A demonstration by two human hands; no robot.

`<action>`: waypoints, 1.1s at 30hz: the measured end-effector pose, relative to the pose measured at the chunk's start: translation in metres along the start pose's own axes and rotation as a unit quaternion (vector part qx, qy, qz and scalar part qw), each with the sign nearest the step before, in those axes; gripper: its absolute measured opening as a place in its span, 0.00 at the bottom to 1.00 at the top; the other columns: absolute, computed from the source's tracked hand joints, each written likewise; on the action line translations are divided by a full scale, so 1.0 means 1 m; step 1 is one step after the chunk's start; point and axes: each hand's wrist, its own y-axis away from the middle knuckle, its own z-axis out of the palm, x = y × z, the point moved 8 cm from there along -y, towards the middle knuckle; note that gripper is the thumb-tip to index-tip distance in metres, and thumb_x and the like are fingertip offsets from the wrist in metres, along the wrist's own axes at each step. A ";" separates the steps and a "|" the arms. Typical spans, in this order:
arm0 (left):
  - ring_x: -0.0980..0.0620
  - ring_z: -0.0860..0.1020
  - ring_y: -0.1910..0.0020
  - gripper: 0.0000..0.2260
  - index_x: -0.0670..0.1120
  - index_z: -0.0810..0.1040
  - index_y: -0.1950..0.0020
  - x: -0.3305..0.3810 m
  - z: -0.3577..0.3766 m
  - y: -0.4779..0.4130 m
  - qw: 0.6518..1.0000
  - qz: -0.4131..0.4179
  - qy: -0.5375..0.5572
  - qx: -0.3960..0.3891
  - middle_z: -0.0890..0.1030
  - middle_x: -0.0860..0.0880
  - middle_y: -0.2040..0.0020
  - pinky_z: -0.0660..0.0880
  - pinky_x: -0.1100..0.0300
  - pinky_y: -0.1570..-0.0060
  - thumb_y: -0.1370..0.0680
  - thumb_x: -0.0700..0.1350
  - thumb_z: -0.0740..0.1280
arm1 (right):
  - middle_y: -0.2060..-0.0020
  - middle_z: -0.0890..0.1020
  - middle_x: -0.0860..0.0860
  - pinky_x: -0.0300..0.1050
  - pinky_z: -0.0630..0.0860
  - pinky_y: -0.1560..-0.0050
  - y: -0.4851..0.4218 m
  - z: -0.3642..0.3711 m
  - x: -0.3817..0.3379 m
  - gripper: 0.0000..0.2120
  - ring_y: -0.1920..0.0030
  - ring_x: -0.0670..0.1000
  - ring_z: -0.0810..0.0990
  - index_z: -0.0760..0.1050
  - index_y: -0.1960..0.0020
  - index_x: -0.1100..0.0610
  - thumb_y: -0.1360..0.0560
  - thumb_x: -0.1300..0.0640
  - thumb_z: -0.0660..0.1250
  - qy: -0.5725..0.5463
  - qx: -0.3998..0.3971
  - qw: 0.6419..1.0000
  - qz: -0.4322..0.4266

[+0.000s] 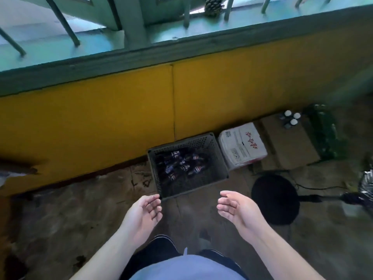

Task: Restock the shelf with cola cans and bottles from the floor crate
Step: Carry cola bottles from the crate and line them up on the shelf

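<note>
Nearest, we see our own blue shirt hem [187, 267] and dark trousers at the bottom edge, with both bare forearms reaching forward over the floor [60, 219]. Our left hand [144, 212] is held palm inward, fingers loosely curled and apart, holding nothing. Our right hand [235, 209] mirrors it, palm facing left, fingers relaxed and spread, also holding nothing. Both hands hover just short of the crate's near rim, the left one near its front-left corner, not touching it as far as we can tell.

Next out, the dark perforated plastic crate [219, 156] sits on the floor against the yellow wall [90, 122]. Inside it we see a jumbled pile of dark cola bottles [181, 164] with red, white and blue labels, lying at mixed angles toward the back half; the front part of the crate bottom shows bare. We cannot tell cans from bottles in there, too dark and blurred.

Right of the crate, just beside it, a closed white carton [242, 146] with red print. Further right, flattened brown cardboard [288, 144] carries a small cluster of white-capped bottles [290, 118], and a green shrink-wrapped pack [323, 132] stands beyond. A black round fan base [275, 199] with a cord lies on the floor at right.

Farthest, a green window ledge [181, 45] with bars, a pinecone [214, 5] on it.
</note>
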 end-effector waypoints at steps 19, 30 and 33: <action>0.48 0.80 0.64 0.09 0.40 0.80 0.47 0.074 0.031 -0.286 0.929 0.031 -0.361 0.081 0.83 0.44 0.60 0.75 0.56 0.60 0.17 0.41 0.61 | 0.69 0.83 0.53 0.40 0.79 0.71 -0.275 0.099 0.054 0.11 0.73 0.48 0.81 0.78 0.48 0.61 0.15 0.62 0.57 0.095 0.007 0.990 0.108; 0.54 0.81 0.63 0.09 0.43 0.78 0.54 0.011 0.044 -0.448 0.826 0.128 -0.549 0.025 0.82 0.43 0.61 0.76 0.59 0.60 0.20 0.32 0.63 | 0.58 0.82 0.54 0.52 0.81 0.48 -0.501 0.082 0.110 0.07 0.59 0.53 0.82 0.75 0.48 0.56 0.15 0.60 0.60 0.269 -0.093 0.954 0.099; 0.48 0.80 0.55 0.07 0.46 0.76 0.52 -0.007 0.047 -0.515 0.765 0.133 -0.631 0.011 0.81 0.45 0.54 0.72 0.64 0.57 0.20 0.34 0.65 | 0.58 0.82 0.56 0.47 0.81 0.53 -0.550 0.084 0.150 0.07 0.58 0.53 0.82 0.76 0.45 0.61 0.16 0.58 0.62 0.203 -0.043 0.969 0.137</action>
